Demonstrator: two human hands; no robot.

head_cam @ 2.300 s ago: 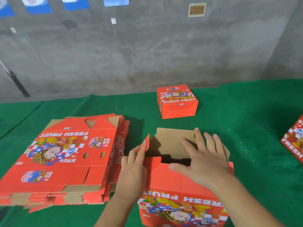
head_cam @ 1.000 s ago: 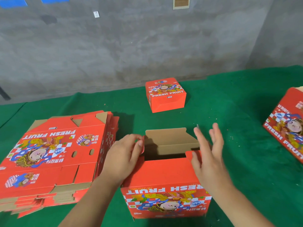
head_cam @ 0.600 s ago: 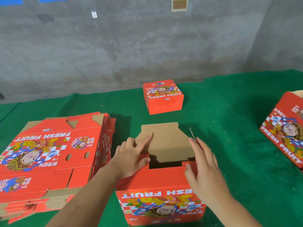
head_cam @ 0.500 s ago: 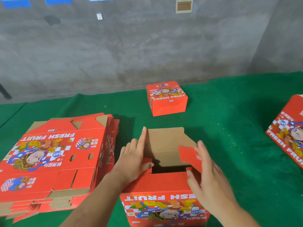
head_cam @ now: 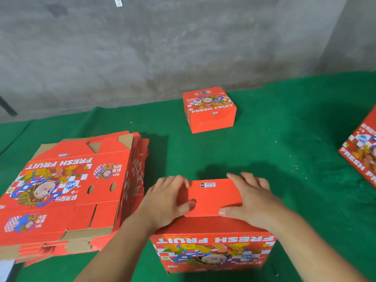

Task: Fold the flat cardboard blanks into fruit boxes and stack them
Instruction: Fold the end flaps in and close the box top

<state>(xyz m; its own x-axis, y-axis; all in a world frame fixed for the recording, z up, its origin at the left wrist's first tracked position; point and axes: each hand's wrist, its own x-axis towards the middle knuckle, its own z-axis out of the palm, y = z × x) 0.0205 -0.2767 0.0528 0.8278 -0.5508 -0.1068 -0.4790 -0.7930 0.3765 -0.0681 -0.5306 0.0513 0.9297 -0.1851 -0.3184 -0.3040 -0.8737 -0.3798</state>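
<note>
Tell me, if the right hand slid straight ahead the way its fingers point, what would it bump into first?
The right hand lies flat on the near box's top flap, fingers pointing away and slightly left. Past the box edge comes bare green cloth, then probably the finished box near the wall, though depth is hard to judge.

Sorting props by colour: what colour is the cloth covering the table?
Green; the cloth shows plainly in the head view, the only view.
</note>
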